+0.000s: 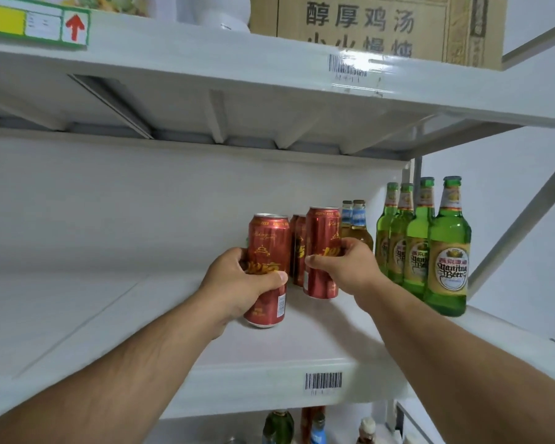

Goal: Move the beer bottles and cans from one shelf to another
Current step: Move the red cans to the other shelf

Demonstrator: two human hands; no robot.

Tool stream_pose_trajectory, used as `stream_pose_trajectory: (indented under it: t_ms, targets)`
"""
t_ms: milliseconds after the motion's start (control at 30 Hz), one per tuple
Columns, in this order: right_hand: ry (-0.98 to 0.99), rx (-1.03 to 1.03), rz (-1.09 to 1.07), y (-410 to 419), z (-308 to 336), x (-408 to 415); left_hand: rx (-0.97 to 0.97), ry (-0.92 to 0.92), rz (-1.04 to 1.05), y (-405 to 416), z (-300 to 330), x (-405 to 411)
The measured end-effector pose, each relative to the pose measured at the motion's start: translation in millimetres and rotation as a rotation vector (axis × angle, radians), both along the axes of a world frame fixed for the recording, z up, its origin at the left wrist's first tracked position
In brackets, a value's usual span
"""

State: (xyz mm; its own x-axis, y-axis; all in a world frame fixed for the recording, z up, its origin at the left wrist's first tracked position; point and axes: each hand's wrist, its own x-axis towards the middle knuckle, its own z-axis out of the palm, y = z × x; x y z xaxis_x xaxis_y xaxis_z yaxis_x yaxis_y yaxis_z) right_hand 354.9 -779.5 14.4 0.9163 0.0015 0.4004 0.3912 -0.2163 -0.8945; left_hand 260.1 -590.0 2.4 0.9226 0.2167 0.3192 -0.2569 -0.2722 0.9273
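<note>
My left hand (237,283) grips a red beer can (268,241) on the middle shelf (109,315). My right hand (346,264) grips a second red can (321,232) just to its right. Behind them stand two more red cans (298,248), partly hidden. Two amber bottles with blue neck labels (354,219) stand behind my right hand. Several green Yanjing beer bottles (447,251) stand in a row at the shelf's right end.
The upper shelf (269,78) hangs close overhead and carries a cardboard box (375,27) and a white object (218,11). More bottle tops (279,424) show on the shelf below. A diagonal brace (526,219) crosses at the right.
</note>
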Motion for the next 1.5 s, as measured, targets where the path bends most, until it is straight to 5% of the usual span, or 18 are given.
stream_pose_trajectory:
  t_ms: [1500]
  targets:
    - [0.150, -0.165, 0.068, -15, -5, 23, -0.042, -0.022, 0.036, -46, 6, 13]
